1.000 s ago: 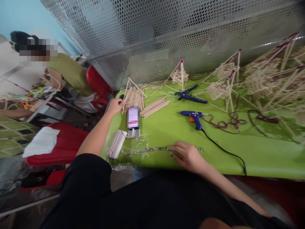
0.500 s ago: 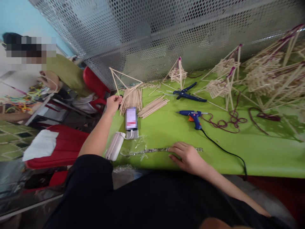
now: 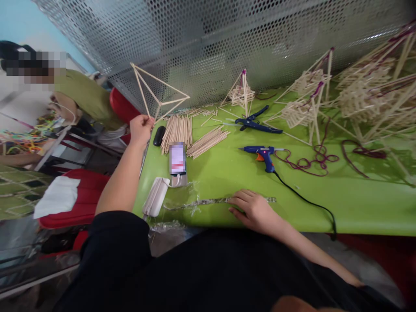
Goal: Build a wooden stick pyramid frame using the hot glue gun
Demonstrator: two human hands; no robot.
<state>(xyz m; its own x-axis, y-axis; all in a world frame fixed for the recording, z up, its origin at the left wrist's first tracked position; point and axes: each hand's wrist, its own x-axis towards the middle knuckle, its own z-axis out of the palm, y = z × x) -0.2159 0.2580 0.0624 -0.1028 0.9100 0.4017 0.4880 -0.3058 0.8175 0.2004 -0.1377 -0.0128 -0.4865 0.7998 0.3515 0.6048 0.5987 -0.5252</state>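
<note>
My left hand (image 3: 142,130) is closed on a corner of a pyramid frame made of thin wooden sticks (image 3: 161,103), held up at the table's left end. Just right of that hand lie a dark oblong case (image 3: 158,136) and a bundle of wooden sticks (image 3: 177,130). A second stick pile (image 3: 208,142) is beside it. My right hand (image 3: 253,210) rests with fingers stretched out on a patterned strip (image 3: 216,200) near the front edge. Beyond it are a blue glue gun (image 3: 260,152) with a lit red light and dark blue cutters (image 3: 256,124).
A phone (image 3: 177,159) and a pale pouch-like case (image 3: 156,197) lie on the green table (image 3: 312,208). Stick structures (image 3: 364,95) and purple cord (image 3: 312,162) fill the right. Perforated metal (image 3: 208,56) stands behind. Another person (image 3: 84,95) sits at the left near red chairs (image 3: 87,190).
My left hand has lifted the stick frame up and to the left, away from the bundle, uncovering the dark case. My right hand stays on the strip.
</note>
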